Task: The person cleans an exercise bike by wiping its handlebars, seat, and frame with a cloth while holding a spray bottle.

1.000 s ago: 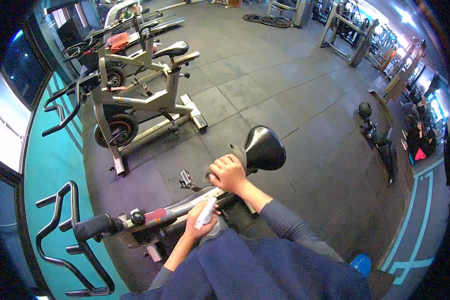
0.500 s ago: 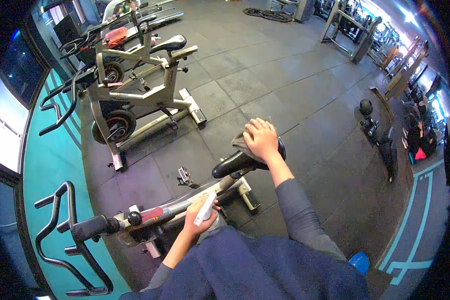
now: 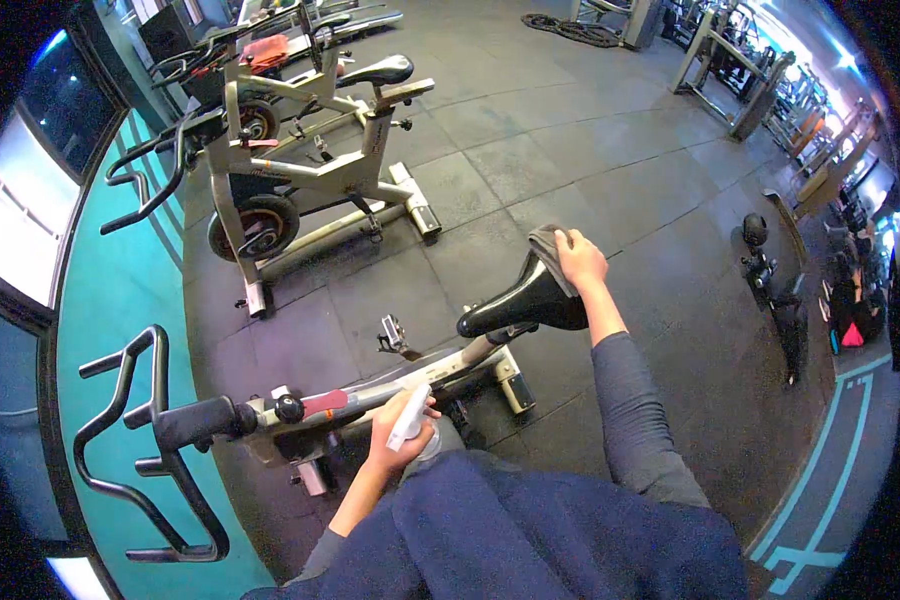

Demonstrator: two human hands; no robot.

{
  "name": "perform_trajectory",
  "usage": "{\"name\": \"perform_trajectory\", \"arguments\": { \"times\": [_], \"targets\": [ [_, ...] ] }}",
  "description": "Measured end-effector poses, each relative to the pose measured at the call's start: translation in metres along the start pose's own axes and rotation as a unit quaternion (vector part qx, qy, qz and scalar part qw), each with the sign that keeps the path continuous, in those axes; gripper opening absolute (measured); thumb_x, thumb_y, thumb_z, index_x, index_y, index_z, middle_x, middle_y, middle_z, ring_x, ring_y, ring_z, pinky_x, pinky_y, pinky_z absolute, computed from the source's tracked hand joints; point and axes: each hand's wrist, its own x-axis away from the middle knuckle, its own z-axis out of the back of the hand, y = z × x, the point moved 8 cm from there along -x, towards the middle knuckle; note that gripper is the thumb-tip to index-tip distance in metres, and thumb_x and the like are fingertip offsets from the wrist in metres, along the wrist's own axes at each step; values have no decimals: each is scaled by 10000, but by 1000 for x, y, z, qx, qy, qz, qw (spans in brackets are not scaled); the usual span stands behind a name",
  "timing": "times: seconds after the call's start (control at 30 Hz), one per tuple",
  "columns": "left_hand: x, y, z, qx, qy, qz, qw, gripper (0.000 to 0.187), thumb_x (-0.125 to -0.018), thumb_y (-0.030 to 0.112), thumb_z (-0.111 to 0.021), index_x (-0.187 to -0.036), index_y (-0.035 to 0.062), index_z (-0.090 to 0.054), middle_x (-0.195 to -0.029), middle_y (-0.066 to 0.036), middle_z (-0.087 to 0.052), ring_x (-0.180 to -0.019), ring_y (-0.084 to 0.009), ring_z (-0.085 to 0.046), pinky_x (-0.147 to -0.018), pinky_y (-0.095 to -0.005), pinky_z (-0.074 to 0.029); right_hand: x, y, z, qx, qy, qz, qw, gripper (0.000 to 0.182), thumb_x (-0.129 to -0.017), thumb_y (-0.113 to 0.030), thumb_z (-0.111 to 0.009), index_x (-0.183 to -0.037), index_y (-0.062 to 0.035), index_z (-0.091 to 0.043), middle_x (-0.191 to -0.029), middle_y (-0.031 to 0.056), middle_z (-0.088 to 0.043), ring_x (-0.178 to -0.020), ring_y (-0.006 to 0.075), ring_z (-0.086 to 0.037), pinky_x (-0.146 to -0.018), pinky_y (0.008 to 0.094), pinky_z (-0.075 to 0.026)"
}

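Observation:
A grey exercise bike (image 3: 350,400) stands right below me, its black handlebars (image 3: 160,440) at the lower left. My right hand (image 3: 580,262) presses a grey cloth (image 3: 547,245) onto the rear end of the bike's black saddle (image 3: 520,300). My left hand (image 3: 395,435) is close to my body, above the bike's frame, and grips a white spray bottle (image 3: 410,418). My dark blue top fills the bottom of the view.
A second grey exercise bike (image 3: 310,170) stands ahead on the dark rubber floor, with more bikes behind it. A teal strip (image 3: 100,300) runs along the windows on the left. Weight machines (image 3: 720,60) stand at the far right. A black stand (image 3: 770,280) is to the right.
My right hand has slid the cloth along the saddle from its front near the frame to its rear end. The left hand has kept the spray bottle in place.

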Motion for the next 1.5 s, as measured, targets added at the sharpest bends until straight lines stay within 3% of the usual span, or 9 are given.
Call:
{"name": "perform_trajectory", "arguments": {
  "times": [0.2,0.3,0.73,0.8,0.87,0.93,0.97,1.2,1.5],
  "targets": [
    [4,5,15,-3,0,11,1000,362,-683,5,-619,-1044,7,-597,-927,-95,-654,-758,-206,-706,-695,-321,-539,27,37,1,-14,7,-44,999,583,-941,-585,-305,-1257,-148,-524,-1187,215,-607,-1126,413,-552,-938,495,-422],
    [3,3,17,-27,-4,1,1000,358,-684,7,-616,-1042,8,-600,-917,-97,-662,-757,-208,-706,-704,-328,-538,38,48,6,-43,40,-49,997,574,-952,-560,-300,-1080,-57,-544,-1013,274,-640,-990,467,-591,-860,535,-446],
    [-30,17,-14,32,-70,-17,997,338,-698,28,-622,-1035,11,-612,-919,-111,-669,-767,-219,-703,-729,-329,-532,107,94,-7,-98,74,-111,986,660,-979,-534,-231,-1018,9,-604,-935,307,-638,-910,492,-601,-825,542,-465],
    [-37,20,-22,16,-89,-52,995,328,-705,27,-622,-1033,14,-612,-913,-106,-662,-765,-210,-702,-727,-330,-535,131,148,-82,-221,-52,-88,970,636,-991,-455,-252,-1043,57,-625,-997,280,-655,-946,452,-619,-846,503,-467],
    [-45,31,-30,61,-89,-41,993,317,-711,24,-618,-1029,16,-615,-914,-103,-653,-761,-204,-700,-725,-328,-536,200,185,-147,-426,-240,-168,856,627,-977,-516,-331,-1237,-5,-586,-1239,145,-603,-1130,230,-538,-965,397,-423],
    [-53,40,-44,60,-123,-47,989,313,-715,18,-612,-1028,16,-616,-912,-109,-644,-748,-196,-701,-715,-325,-537,276,161,-100,-551,-254,-265,750,651,-954,-553,-438,-1361,-47,-491,-1347,99,-513,-1184,232,-500,-990,354,-407],
    [-54,40,-53,82,-141,-43,986,282,-720,45,-630,-1001,24,-616,-903,-120,-636,-779,-234,-687,-723,-344,-527,302,160,-83,-564,-251,-300,727,636,-977,-571,-330,-1322,-75,-532,-1265,105,-587,-1110,271,-574,-944,387,-462],
    [-70,102,-110,99,-240,-216,941,242,-752,105,-657,-970,21,-594,-885,-125,-618,-814,-315,-622,-735,-383,-496,452,317,-76,-706,48,-367,604,510,-972,-414,-440,-1330,-55,-490,-1263,118,-572,-1126,302,-557,-972,437,-461],
    [-65,131,-142,176,-380,-241,875,260,-751,105,-655,-982,13,-578,-917,-134,-584,-866,-326,-594,-757,-387,-482,459,270,-20,-725,165,-318,588,504,-960,-413,-444,-1322,-67,-498,-1267,114,-570,-1132,301,-552,-968,443,-457]
  ]
}}
